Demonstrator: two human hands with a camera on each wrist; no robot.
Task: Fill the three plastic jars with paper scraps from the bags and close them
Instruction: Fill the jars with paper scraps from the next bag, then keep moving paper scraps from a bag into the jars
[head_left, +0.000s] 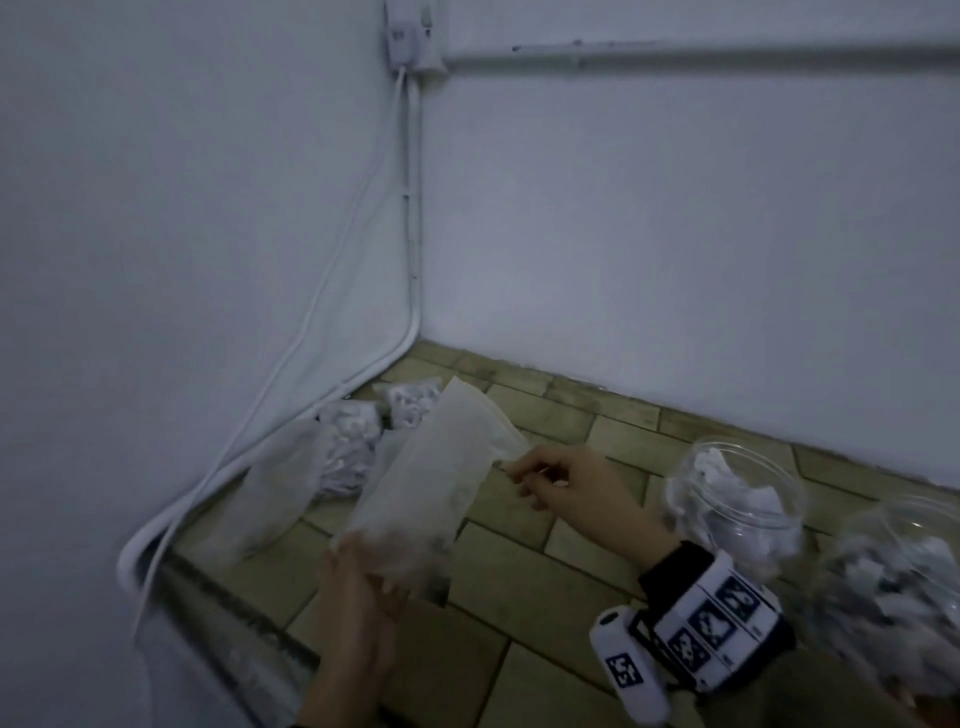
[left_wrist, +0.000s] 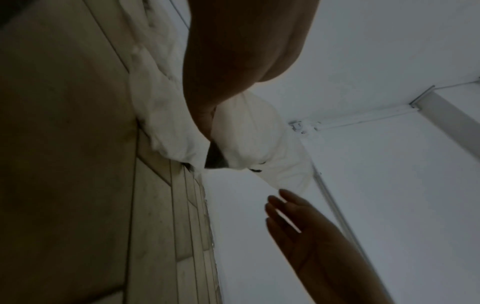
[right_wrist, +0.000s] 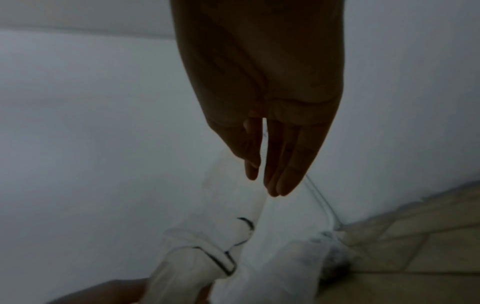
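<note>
Far left, at about nine o'clock on the tiled surface (head_left: 519, 582), two flat bags (head_left: 280, 499) lie by the wall, with fuller bags of scraps (head_left: 358, 431) behind them in the corner. Moving in: the left hand (head_left: 358, 618) holds the near end of a limp, see-through bag (head_left: 431, 488), fingers curled round it, a holding grip. That bag slants up toward twelve o'clock and looks flat; whether any scraps remain inside, I cannot tell.

Next, the right hand (head_left: 566, 488) sits at the bag's far corner. The head view suggests a fingertip pinch on the edge, but in the right wrist view the fingers (right_wrist: 285, 164) are straight and together with the plastic below them, so the grip reads as narrow, touching at most.

Over at three o'clock, one jar (head_left: 737, 509) stands open with scraps in it, no lid on. At four o'clock a second jar (head_left: 893, 587) is blurred but also holds scraps. A third jar and the lids are out of view.

My read: this is the filling step, between bags. The next move calls for dropping this one on the flat pile, then picking a full bag from the corner.
</note>
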